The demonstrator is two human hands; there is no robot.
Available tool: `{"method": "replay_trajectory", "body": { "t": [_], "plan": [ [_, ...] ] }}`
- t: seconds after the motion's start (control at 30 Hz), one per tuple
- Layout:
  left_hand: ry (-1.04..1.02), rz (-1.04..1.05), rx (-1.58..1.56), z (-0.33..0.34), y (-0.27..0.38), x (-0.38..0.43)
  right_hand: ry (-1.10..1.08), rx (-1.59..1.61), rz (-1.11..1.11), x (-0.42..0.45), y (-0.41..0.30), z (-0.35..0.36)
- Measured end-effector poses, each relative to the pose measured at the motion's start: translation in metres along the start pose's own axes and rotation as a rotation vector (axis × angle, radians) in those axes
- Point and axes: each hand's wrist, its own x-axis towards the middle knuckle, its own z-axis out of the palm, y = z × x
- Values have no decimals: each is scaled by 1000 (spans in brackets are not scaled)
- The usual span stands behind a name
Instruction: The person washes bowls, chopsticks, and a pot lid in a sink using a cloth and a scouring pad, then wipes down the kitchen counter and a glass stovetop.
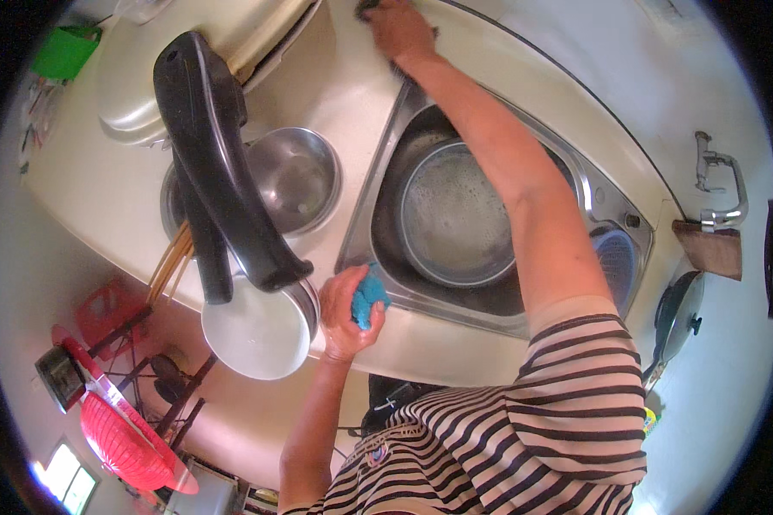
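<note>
My left hand (350, 315) is closed around a crumpled blue sponge or cloth (370, 298) at the near left corner of the steel sink (393, 293). My right arm reaches across the sink, and my right hand (399, 32) is at the far counter edge by a small dark item (367, 8), blurred; whether the fingers grip it is unclear. A round metal basin (454, 219) with cloudy, bubbly water sits in the sink. Left of my left hand stand a white-lined pan (257, 328), black handles (200, 148), a steel bowl (296, 180) and wooden chopsticks (171, 261).
A large metal lid or pot (129, 122) lies at the upper left, near a green container (67, 51). A blue strainer (614, 257) rests at the sink's right end. The faucet (725, 187) and a lidded pan (676, 318) are at the right; a red basket (125, 444) is lower left.
</note>
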Motion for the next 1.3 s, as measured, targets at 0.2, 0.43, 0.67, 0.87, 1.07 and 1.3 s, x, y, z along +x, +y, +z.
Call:
{"method": "replay_trajectory", "body": {
  "t": [0.2, 0.43, 0.67, 0.87, 1.07, 1.3],
  "plan": [
    [57, 5, 16, -4, -3, -4, -66, 366, -328, -98, -79, -58],
    [9, 21, 22, 4, 1, -2, 65, 196, 73, -47, -11, -19],
    [71, -4, 22, 3, -3, -7, 195, 334, -96, -121, -59, -46],
    [41, -28, 40, 9, -3, -9, 97, 96, 87, -192, 30, -69],
    [56, -5, 26, 10, -1, -6, -493, 127, 312, -327, 13, -77],
    [67, -63, 65, 4, -10, -15, -395, 484, 504, -313, -6, -88]
  ]
}}
